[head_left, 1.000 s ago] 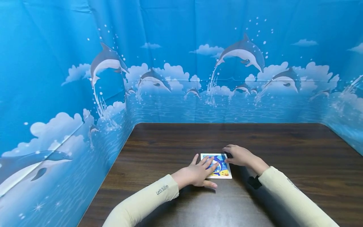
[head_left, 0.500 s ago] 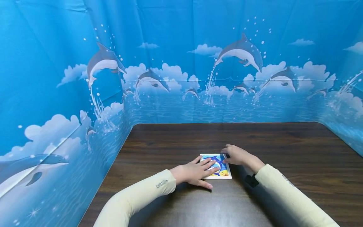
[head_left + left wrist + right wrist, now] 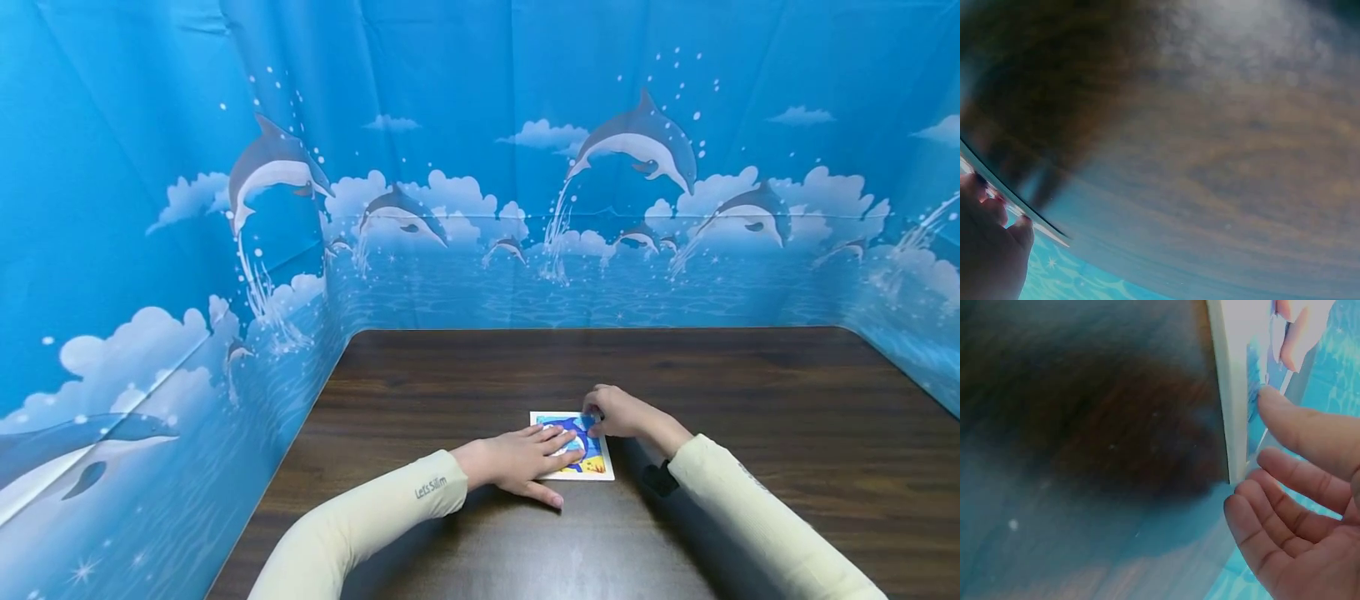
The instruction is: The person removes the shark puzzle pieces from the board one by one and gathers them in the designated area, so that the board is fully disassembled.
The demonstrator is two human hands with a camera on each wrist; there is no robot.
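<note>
Covering the left part of a square, white-bordered board with a blue dolphin picture (image 3: 596,458), the left hand (image 3: 521,460) lies with fingers spread. The board sits on the dark brown wood-grain table (image 3: 750,400), well apart from its far edge. The right hand (image 3: 626,412) has its thumb on the picture near the board's far right corner, fingers curled beside it; whether they pinch anything, I cannot tell. Uneven pressure from either hand might skew the board. The dolphin is partly hidden, the left wrist view largely blurred, the table's near edge cut off.
</note>
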